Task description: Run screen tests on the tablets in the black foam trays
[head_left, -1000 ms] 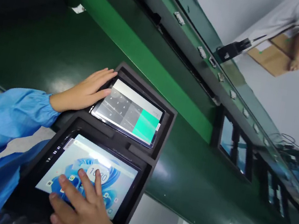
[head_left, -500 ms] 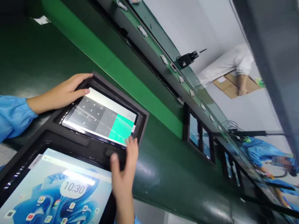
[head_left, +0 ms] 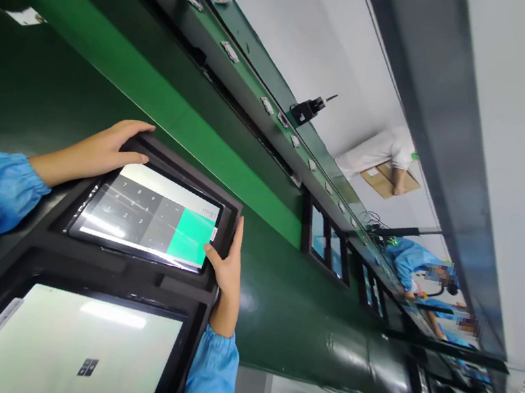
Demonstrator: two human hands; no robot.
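A black foam tray (head_left: 99, 259) holds two tablets in its recesses. The far tablet (head_left: 148, 213) shows a calculator keypad with a large green block at its right. On the near tablet (head_left: 78, 347), a pale screen carries a small dark four-square icon. My left hand (head_left: 102, 151) grips the tray's far left corner, fingers over the outer rim and thumb at the far tablet's upper edge. My right hand (head_left: 227, 272) clasps the tray's right side, its fingers along the outside and its thumb tip over the green block's edge.
Beneath the tray runs a dark green conveyor belt (head_left: 283, 308), with a raised ledge behind it bearing small pale parts and a black adapter (head_left: 307, 109). Further trays with tablets (head_left: 326, 238) stand to the right. Co-workers in blue sleeves (head_left: 414, 260) are farther along; another person's hand touches cardboard (head_left: 382, 180).
My right hand has moved from above the tablets to the tray's right side. The near tablet's screen went from a home screen with a clock to a pale screen with one icon.
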